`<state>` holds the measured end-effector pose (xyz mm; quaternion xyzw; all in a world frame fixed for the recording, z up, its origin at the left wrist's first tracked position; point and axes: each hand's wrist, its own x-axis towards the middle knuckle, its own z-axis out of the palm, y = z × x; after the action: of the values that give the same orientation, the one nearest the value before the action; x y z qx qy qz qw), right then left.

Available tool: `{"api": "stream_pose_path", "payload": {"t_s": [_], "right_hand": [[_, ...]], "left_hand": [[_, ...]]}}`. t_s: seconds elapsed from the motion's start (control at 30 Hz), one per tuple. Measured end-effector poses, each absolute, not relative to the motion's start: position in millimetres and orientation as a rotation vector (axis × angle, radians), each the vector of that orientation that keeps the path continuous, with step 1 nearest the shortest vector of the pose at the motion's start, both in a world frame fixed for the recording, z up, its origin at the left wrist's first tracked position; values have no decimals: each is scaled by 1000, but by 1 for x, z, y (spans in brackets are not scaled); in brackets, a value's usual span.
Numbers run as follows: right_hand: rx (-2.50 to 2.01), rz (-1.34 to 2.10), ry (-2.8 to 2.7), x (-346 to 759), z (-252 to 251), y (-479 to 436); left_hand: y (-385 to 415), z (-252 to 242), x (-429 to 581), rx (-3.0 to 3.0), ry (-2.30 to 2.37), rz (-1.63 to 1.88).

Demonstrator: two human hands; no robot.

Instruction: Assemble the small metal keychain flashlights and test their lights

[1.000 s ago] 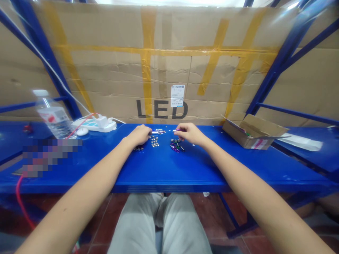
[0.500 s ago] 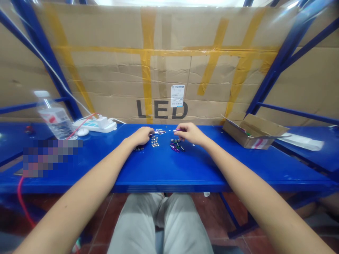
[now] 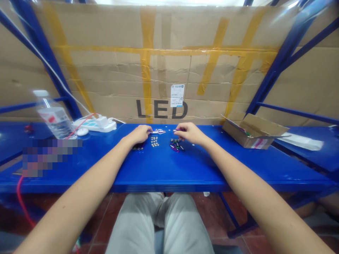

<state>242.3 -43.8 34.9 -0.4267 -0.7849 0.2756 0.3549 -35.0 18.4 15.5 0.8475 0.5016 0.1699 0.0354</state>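
My left hand rests on the blue table with its fingers curled together. Its fingertips meet a small silver-and-purple piece, but whether they grip it is hidden. Several dark pieces with shiny ends lie under and in front of this hand. My right hand pinches a slim purple piece between thumb and fingers. Between the hands, small round silver parts sit in short rows. Nearer the right hand lie purple, green and black loop-shaped pieces, with silver parts just behind.
At the right stands an open cardboard box beside a white packet. A water bottle and a white power strip occupy the left. A large cardboard sheet closes off the back, between blue metal posts.
My left hand has shifted slightly left and back, uncovering more of the dark pieces by it. My right hand keeps its pinch in nearly the same place.
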Motion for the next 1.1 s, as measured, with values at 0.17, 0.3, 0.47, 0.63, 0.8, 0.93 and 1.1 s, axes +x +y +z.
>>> {"api": "stream_pose_path", "payload": {"t_s": [0.17, 0.3, 0.47, 0.63, 0.8, 0.93, 1.1], "right_hand": [[-1112, 750, -2011, 242, 34, -43], [-1119, 740, -2018, 242, 35, -44], [-1111, 736, -2032, 244, 33, -42], [-1128, 728, -2037, 244, 33, -43], [-1128, 756, -2042, 239, 35, -48], [-1147, 774, -2038, 238, 36, -49], [-1154, 774, -2040, 239, 35, -48]], "left_hand": [[15, 21, -35, 2528, 1546, 746], [9, 28, -28, 2290, 1509, 966], [2, 41, -31, 2129, 1749, 1038], [2, 53, -59, 2232, 2177, 421], [-4, 59, -73, 1991, 2122, -55], [-7, 58, -65, 1906, 2025, 28], [-4, 56, -64, 1857, 2018, 85]]}}
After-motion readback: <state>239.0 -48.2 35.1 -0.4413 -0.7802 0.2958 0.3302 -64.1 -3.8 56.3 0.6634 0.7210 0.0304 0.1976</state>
